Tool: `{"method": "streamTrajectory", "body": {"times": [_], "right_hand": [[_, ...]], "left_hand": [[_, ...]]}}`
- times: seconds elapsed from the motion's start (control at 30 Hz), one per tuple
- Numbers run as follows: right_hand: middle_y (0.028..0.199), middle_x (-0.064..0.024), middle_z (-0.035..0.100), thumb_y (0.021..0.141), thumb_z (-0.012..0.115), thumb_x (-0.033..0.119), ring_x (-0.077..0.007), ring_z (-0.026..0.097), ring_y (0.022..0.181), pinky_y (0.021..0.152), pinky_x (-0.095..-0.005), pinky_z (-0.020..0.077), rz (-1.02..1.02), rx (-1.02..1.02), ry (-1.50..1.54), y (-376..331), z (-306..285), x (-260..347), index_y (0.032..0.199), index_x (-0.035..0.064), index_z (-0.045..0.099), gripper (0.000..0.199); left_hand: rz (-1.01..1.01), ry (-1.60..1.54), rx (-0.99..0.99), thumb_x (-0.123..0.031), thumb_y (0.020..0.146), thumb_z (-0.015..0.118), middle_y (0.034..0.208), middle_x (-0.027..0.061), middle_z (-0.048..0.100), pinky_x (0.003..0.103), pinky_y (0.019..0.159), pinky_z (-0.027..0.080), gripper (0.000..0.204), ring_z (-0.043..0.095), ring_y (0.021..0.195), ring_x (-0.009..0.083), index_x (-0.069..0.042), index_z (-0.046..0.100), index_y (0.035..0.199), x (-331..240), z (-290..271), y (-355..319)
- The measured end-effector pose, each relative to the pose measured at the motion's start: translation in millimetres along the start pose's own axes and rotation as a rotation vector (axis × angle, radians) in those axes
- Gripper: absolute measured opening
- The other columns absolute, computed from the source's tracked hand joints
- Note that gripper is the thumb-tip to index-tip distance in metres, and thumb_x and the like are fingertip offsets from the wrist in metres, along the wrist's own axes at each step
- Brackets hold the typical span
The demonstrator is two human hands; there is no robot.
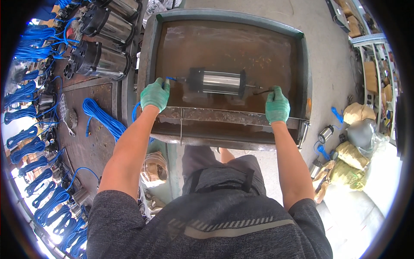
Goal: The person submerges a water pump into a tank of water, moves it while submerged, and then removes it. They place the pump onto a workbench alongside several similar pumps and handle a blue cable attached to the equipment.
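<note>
A cylindrical motor point(221, 82) with a shiny metal body and black end caps lies sideways in a metal tank point(228, 16) of murky brown liquid. My left hand point(155, 96), in a green glove, is closed on the blue cable point(171, 78) that runs from the motor's left end. At the other end, a thin shaft sticks out toward my right hand point(277, 106), gloved in green too. Its fingers pinch a thin dark rod point(260, 93), whose tip lies close to the shaft; whether they touch I cannot tell.
A metal bar point(224, 115) crosses the tank's near side. On the left bench lie a blue cable coil point(101, 117), scissors point(69, 128) and larger motors point(100, 60). Many blue cable bundles line the far left. Sacks point(351, 155), small motors and shelving point(371, 71) stand right.
</note>
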State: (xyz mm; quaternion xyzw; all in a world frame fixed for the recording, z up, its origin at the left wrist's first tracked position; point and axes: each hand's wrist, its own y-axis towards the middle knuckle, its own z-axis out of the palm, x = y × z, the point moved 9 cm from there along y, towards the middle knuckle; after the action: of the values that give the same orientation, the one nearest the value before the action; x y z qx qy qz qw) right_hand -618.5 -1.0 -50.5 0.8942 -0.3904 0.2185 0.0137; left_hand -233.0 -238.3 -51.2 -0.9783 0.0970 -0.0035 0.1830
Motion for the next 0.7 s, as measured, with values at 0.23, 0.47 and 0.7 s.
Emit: {"method": "streamTrajectory", "body": {"times": [0.23, 0.47, 0.7], "right_hand": [[0.095, -0.0185, 0.072, 0.097, 0.053, 0.024, -0.0421, 0.068, 0.090, 0.080, -0.0518, 0.0531, 0.008, 0.005, 0.027, 2.2, 7.5, -7.1, 0.118, 0.0162, 0.064, 0.025], [0.094, -0.0200, 0.072, 0.097, 0.054, 0.026, -0.0426, 0.068, 0.088, 0.079, -0.0523, 0.0531, -0.019, -0.023, -0.010, 2.5, 4.9, -6.4, 0.119, 0.0171, 0.064, 0.025], [0.092, -0.0199, 0.072, 0.097, 0.054, 0.021, -0.0428, 0.068, 0.087, 0.076, -0.0515, 0.0524, -0.050, -0.073, 0.057, -1.2, 0.1, -3.3, 0.118, 0.0199, 0.064, 0.023]], "left_hand": [[-0.006, 0.007, 0.005, -0.048, 0.104, 0.042, 0.098, 0.0229, 0.072, 0.053, 0.088, 0.053, 0.045, 0.069, 0.098, 0.0431, -0.011, 0.064, 0.115, 3.4, 2.7, 1.9], [0.003, -0.018, 0.006, -0.049, 0.104, 0.041, 0.098, 0.0227, 0.072, 0.053, 0.087, 0.054, 0.046, 0.069, 0.098, 0.0427, -0.011, 0.063, 0.117, 1.3, 0.5, 0.3], [-0.010, -0.065, 0.055, -0.050, 0.104, 0.042, 0.101, 0.0208, 0.073, 0.051, 0.089, 0.053, 0.047, 0.069, 0.101, 0.0413, -0.012, 0.061, 0.122, 2.3, -0.8, -1.3]]}}
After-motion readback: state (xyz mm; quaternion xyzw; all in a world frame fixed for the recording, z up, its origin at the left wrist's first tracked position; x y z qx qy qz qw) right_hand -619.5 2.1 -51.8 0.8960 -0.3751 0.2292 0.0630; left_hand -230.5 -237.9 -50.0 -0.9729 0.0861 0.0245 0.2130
